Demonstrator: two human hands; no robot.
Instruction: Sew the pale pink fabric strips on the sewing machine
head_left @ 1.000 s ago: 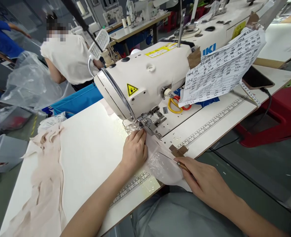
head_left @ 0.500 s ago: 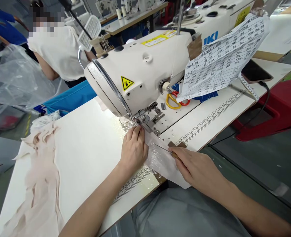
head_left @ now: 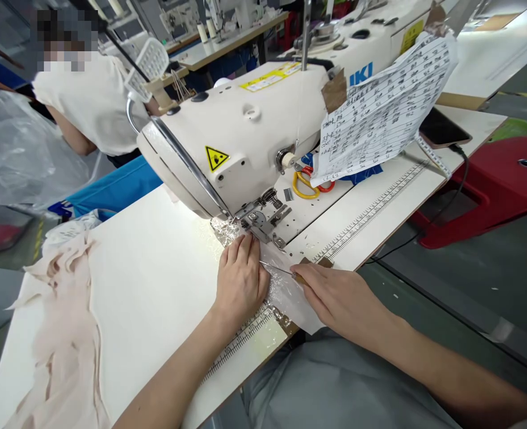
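Under the head of a white sewing machine point(head_left: 231, 149), my left hand point(head_left: 242, 275) rests with bent fingers close together, just in front of the presser foot point(head_left: 248, 225). Its fingertips press on a thin white fabric point(head_left: 298, 304) that runs from the needle area down to the table edge; what lies beneath them is hidden. An awl point(head_left: 281, 270) with a thin metal shaft is gripped by my right hand point(head_left: 334, 292), which mostly covers its wooden handle. The awl's tip lies over the fabric beside my left fingers.
Pale pink fabric pieces point(head_left: 66, 333) lie at the table's left. Scissors point(head_left: 305, 185), a handwritten sheet point(head_left: 379, 113) and a phone point(head_left: 444, 128) are to the right. A red stool point(head_left: 490, 179) stands beyond the table edge. Another person point(head_left: 89, 101) works at the back left.
My right hand has brought the awl leftward, so its tip is now close to my left fingers. My left hand stays at the presser foot. The whole view has shifted slightly.
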